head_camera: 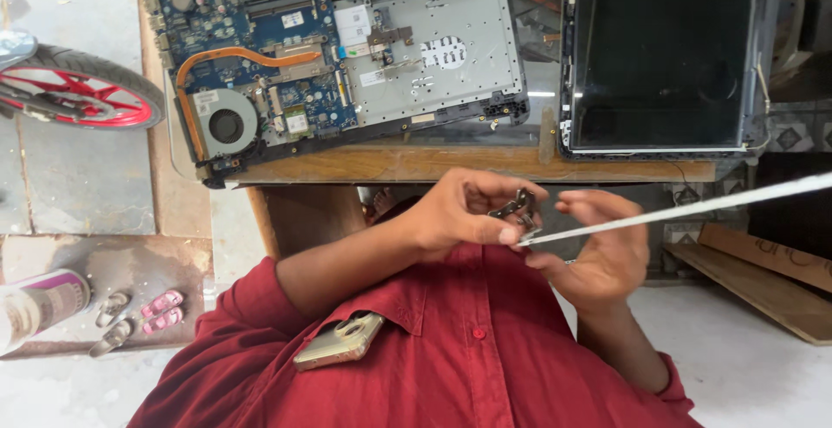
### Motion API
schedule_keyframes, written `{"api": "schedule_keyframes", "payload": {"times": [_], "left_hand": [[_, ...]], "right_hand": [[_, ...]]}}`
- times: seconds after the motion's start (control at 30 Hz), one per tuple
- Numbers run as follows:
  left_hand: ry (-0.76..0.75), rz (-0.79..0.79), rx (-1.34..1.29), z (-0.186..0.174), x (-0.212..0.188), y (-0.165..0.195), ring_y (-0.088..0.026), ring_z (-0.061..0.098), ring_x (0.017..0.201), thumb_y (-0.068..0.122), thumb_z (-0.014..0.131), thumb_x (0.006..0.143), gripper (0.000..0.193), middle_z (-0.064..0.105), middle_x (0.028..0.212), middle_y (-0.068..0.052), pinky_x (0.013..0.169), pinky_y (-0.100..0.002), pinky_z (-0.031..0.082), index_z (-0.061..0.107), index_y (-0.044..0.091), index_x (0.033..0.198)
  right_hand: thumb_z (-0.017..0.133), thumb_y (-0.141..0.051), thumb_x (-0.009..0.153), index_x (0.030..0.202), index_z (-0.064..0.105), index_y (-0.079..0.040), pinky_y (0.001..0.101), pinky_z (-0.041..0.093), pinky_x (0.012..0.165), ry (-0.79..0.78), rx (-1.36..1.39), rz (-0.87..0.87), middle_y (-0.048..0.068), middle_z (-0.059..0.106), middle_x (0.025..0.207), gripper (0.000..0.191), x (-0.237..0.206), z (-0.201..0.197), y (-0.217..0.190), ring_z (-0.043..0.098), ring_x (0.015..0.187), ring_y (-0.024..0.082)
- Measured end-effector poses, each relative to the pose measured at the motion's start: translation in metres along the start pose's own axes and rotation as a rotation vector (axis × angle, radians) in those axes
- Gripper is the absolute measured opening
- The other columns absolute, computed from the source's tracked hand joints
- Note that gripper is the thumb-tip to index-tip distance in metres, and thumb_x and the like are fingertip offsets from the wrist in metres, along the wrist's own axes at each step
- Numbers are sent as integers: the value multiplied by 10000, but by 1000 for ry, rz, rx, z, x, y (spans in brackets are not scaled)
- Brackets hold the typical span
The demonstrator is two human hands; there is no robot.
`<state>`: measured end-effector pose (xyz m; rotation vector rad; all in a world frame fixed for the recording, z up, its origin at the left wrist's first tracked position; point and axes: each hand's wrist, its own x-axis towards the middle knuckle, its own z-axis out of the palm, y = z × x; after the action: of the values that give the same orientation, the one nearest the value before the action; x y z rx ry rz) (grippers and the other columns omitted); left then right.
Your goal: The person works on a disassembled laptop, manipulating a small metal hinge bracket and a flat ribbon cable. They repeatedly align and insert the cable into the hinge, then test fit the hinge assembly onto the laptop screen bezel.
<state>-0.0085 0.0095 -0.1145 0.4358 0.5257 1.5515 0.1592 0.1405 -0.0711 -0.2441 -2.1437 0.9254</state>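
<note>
your left hand [459, 211] is curled in front of your chest, thumb and fingertips pinched on a small dark metal hinge [517, 204], so the hand is nearly closed around it. your right hand [602, 250] sits just beside it, palm turned toward you, fingers loosely bent; its thumb and forefinger meet the end of a long thin white strip [685, 210] where that strip joins the hinge. the strip runs from between your hands up and out toward the right edge of the view. both hands are held in the air, below the edge of the wooden table [390, 165], not resting on it.

on that table lies an opened laptop base [347, 47] with its blue circuit board, copper heat pipe and round fan showing, the silver inner plate beside them. right of it lies a dark laptop screen panel [663, 51], face up. you wear a red shirt [416, 359], and a gold-coloured phone [340, 341] pokes out of its chest pocket. to the left, on the floor, you can see part of a bicycle wheel [82, 86] with a red rim, and small pink sandals [143, 315] lower down.
</note>
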Motion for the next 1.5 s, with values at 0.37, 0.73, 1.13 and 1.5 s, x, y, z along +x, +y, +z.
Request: {"api": "schedule_keyframes", "payload": {"times": [0.37, 0.73, 1.13, 1.5], "left_hand": [[6, -87, -177, -9, 20, -23, -229, 729, 1009, 198, 689, 1041, 552, 696, 1181, -180, 909, -350, 611, 518, -115, 1462], [134, -26, -83, 5, 22, -7, -244, 730, 986, 212, 690, 1040, 593, 713, 1126, -192, 892, -355, 606, 485, -119, 1487], [554, 265, 639, 6, 23, 15, -91, 703, 795, 212, 639, 1058, 304, 753, 918, -66, 718, -262, 612, 714, -41, 1208], [517, 261, 1626, 34, 33, 145, -256, 692, 666, 300, 575, 1069, 295, 696, 709, -109, 586, -417, 529, 764, 77, 1035]], "right_hand": [[872, -73, 825, 1067, 698, 4, 314, 528, 804, -272, 52, 137, 95, 698, 1013, 308, 16, -13, 19, 675, 901, 232], [821, -32, 846, 964, 723, -26, 324, 550, 809, -318, 101, 66, 88, 679, 966, 154, 28, -11, 43, 676, 925, 231], [798, -49, 868, 961, 745, -40, 361, 494, 778, -240, -22, -115, 88, 658, 915, 108, 59, 6, 59, 622, 882, 258], [732, -102, 945, 968, 686, -24, 386, 484, 757, -84, 9, -130, 108, 661, 899, 93, 64, 37, 72, 610, 827, 282]]}}
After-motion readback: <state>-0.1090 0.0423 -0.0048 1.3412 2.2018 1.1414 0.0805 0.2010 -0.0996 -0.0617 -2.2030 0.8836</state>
